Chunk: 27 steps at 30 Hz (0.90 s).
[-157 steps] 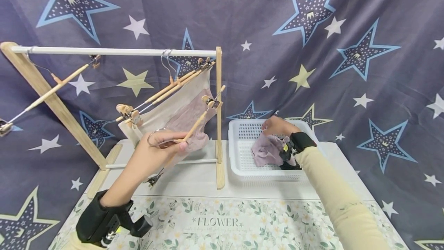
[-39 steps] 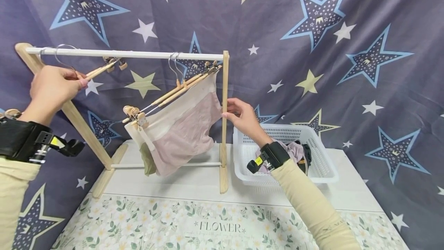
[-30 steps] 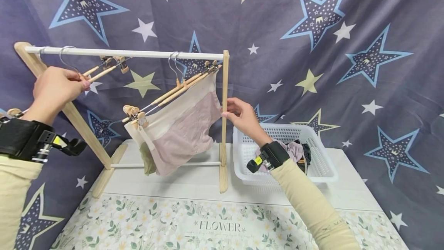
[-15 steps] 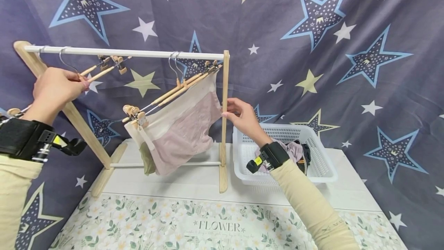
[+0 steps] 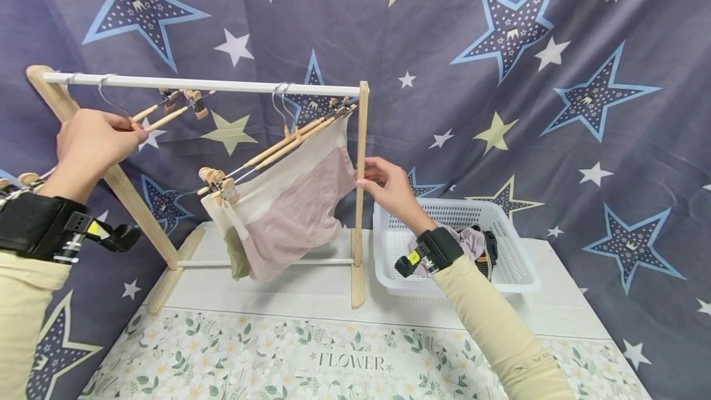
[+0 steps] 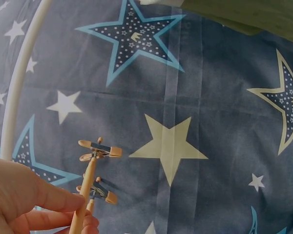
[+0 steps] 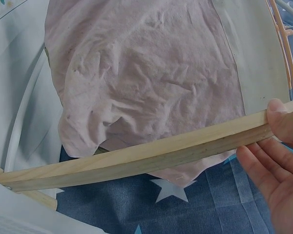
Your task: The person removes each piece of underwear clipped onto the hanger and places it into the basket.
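In the head view my left hand [image 5: 97, 144] is at the rack's left end. Thumb and fingers pinch the wooden bar of a clip hanger [image 5: 169, 119], whose hook is over the white rail [image 5: 233, 85]; the left wrist view shows its clip [image 6: 105, 150] holding no cloth. Behind it hangs a second clip hanger, partly hidden by the hand. My right hand [image 5: 391, 187] grips the rack's right wooden post [image 5: 362, 134] between thumb and fingers. Just left of that post, a pink garment with a cream band [image 5: 300, 208] hangs from clip hangers.
A white basket [image 5: 389, 270] with mauve and dark clothes [image 5: 472, 242] stands right of the rack. An olive cloth [image 5: 237, 255] hangs behind the pink garment. The rack stands on a white table with a floral mat [image 5: 266, 350] in front. A star-patterned curtain backs everything.
Since the oldest frame, the hanger in my left hand has gone onto the rail's left end, and my right hand has moved from the basket to the post. Over the last second both hands stay nearly still.
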{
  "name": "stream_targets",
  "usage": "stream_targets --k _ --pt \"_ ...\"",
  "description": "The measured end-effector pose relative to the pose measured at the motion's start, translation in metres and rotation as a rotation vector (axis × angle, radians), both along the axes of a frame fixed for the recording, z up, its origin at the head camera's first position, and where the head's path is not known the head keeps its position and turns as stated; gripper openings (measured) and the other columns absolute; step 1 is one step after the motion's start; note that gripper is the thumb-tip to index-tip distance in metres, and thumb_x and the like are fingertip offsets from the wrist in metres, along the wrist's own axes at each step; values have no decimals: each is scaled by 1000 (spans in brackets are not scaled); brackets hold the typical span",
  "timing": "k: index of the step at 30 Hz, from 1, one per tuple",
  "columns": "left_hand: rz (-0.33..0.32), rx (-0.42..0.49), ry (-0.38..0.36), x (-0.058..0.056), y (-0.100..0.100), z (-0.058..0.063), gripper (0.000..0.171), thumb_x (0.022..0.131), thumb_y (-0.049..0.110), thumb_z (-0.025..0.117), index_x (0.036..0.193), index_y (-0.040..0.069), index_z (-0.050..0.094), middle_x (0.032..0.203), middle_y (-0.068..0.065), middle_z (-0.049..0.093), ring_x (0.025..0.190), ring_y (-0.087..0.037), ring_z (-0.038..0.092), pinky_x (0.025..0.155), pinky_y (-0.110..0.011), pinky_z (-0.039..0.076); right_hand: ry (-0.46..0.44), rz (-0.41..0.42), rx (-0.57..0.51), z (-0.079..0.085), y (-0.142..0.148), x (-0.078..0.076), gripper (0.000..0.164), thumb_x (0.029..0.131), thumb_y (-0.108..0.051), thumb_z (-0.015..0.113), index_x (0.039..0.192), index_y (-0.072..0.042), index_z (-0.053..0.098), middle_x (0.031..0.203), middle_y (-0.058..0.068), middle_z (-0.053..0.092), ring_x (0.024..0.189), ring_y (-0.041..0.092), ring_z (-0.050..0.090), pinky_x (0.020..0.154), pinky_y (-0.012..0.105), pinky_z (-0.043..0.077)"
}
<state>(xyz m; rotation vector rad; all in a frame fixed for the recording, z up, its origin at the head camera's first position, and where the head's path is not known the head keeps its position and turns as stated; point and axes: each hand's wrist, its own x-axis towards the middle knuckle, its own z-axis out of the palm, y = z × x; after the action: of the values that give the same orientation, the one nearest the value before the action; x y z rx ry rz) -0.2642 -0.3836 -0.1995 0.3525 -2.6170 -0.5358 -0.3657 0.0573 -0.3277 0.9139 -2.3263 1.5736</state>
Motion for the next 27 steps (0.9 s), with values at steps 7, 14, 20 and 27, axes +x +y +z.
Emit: stream_targets --k 7,14,20,27 --pt "36 -7 36 10 7 10 42 94 30 59 120 -3 68 118 -32 66 114 -58 47 93 -63 34 -1 2 -1 -2 1 -1 34 94 -6 72 127 -4 65 108 15 76 99 26 73 90 39 59" --pt "191 19 0 30 32 29 59 97 30 51 141 -8 49 127 -38 52 127 -58 42 103 -66 34 -4 1 3 -2 1 -1 34 94 -7 72 127 -5 65 108 14 76 100 26 73 91 41 58" --pt "169 141 154 48 67 47 73 94 28 50 155 0 21 97 0 40 129 -52 39 109 -62 30 -8 -1 2 -2 1 -1 35 94 -7 73 128 -4 65 108 15 76 100 27 73 91 40 59" --pt "-26 267 155 55 102 60 71 93 38 61 155 18 33 101 28 47 74 19 43 74 -14 39 -9 2 -3 -2 1 -2 35 94 -6 73 128 -3 65 108 15 76 100 27 73 89 39 59"
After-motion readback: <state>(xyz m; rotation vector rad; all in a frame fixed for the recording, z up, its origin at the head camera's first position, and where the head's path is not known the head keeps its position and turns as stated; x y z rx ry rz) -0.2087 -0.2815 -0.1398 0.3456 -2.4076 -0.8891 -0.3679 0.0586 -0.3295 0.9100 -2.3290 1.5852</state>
